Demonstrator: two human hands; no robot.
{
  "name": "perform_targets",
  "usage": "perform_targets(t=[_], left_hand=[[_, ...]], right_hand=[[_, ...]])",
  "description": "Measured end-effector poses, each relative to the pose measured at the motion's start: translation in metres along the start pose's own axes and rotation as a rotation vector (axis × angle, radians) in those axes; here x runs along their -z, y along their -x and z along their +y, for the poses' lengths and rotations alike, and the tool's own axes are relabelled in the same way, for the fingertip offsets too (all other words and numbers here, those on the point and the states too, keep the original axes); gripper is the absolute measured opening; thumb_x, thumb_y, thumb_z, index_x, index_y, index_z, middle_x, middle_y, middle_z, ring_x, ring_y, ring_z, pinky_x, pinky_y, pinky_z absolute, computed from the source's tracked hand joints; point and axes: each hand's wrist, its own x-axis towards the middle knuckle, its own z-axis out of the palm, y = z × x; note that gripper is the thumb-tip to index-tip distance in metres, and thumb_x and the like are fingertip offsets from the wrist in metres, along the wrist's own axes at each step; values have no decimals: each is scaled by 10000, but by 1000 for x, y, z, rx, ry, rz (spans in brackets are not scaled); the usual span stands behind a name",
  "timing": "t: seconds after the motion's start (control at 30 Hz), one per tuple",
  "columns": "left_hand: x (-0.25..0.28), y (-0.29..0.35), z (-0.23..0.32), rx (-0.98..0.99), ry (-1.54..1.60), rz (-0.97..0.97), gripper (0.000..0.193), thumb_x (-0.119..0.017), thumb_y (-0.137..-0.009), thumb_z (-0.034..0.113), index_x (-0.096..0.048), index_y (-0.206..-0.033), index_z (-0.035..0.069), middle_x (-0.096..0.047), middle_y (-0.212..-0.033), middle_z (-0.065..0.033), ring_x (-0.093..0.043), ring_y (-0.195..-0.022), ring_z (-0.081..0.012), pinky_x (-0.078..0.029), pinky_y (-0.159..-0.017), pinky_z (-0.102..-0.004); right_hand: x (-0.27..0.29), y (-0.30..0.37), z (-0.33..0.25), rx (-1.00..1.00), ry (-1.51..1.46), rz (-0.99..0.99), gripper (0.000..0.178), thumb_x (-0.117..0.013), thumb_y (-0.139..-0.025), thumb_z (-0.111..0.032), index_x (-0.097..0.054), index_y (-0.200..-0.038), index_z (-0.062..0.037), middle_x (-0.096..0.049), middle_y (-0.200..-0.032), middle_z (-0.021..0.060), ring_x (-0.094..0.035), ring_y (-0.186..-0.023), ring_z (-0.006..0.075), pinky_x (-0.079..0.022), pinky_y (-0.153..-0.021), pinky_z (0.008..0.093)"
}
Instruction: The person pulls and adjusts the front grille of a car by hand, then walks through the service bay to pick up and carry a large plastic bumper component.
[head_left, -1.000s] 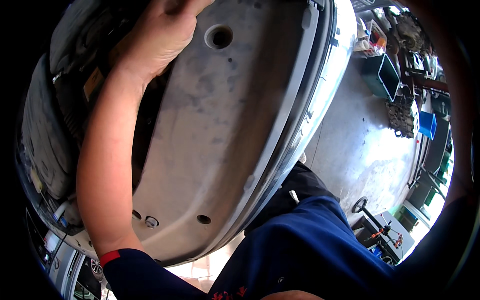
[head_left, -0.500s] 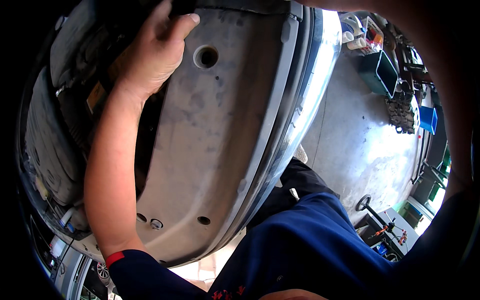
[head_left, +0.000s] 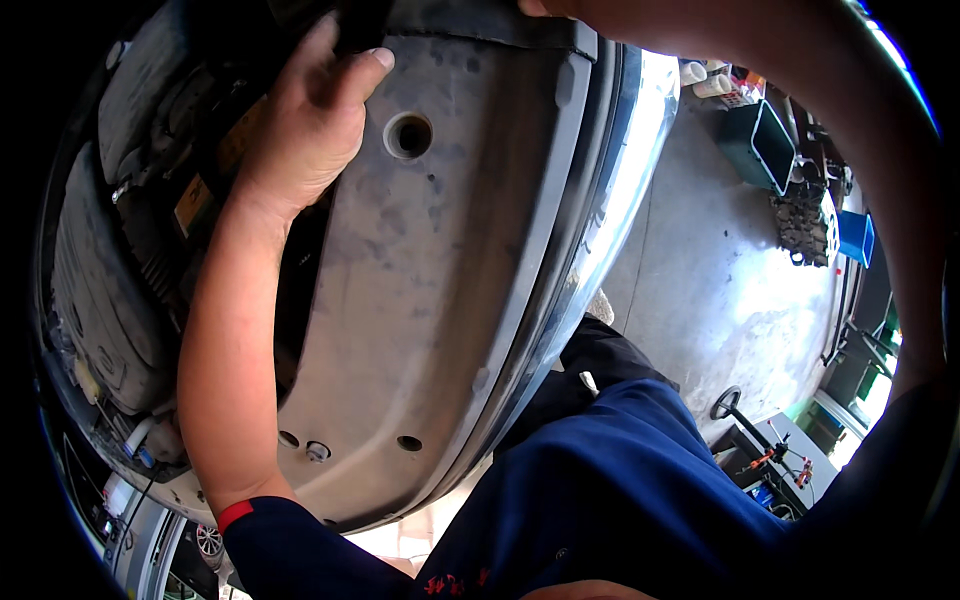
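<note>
A large grey-brown underbody panel [head_left: 440,250] of a car fills the middle, with a round recessed hole near its top and smaller holes at its lower end. My left hand [head_left: 310,130] is raised to the panel's upper left edge. Its thumb stands out by that edge, while the fingers curl into shadow around something dark. From the right rim my right arm [head_left: 800,70] arches over the top. Only a bit of my right hand [head_left: 548,8] shows there, against the dark end strip [head_left: 480,25] of the panel; its fingers are mostly hidden.
A shiny bumper edge [head_left: 630,190] runs along the panel's right side. Dark underbody parts [head_left: 110,270] lie to the left. On the workshop floor at right stand a dark green bin [head_left: 755,150], a metal engine part [head_left: 803,225] and a blue bin [head_left: 856,238].
The panel's upper end sits slightly lower in view, showing more of its end strip. My left hand shifted down a little, and part of my right hand has come into view at the top.
</note>
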Motion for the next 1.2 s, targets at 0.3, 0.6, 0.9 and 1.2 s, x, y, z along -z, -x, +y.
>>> perform_targets(t=[0.3, 0.6, 0.9, 1.2], left_hand=[[5, 2, 21, 207, -39, -50, 721, -629, -967, 373, -437, -1504, -68, -572, -1456, -158, -490, -1375, -233, -320, -1165, -291], [0, -23, -3, 332, 514, -51, 513, -662, -948, 411, -659, -1265, 7, -674, -1200, -47, -607, -1093, -136, -459, -992, -277], [11, -32, 6, 360, 463, -359, 297, -612, -973, 287, -677, -1122, 39, -674, -1027, -24, -593, -965, -134, -478, -875, -278], [11, -37, -14, 268, 584, -389, 388, -658, -955, 380, -718, -1146, 48, -703, -1145, -56, -607, -1037, -150, -481, -914, -287]], right_hand=[[36, 20, -16, -352, -657, 31, 400, -602, -1021, -259, -534, -1150, 113, -692, -860, 211, -699, -851, 386, -544, -721, 448], [78, -13, -13, -319, -444, -311, 474, -528, -1064, -384, -676, -928, 45, -715, -939, 191, -697, -949, 357, -543, -828, 468], [109, -27, -8, -317, -514, -457, 491, -540, -1059, -403, -694, -894, 33, -712, -826, 139, -689, -810, 298, -535, -753, 432], [108, -37, -22, -228, -519, -411, 489, -549, -1053, -396, -695, -840, 18, -696, -712, 99, -675, -681, 224, -519, -657, 389]])
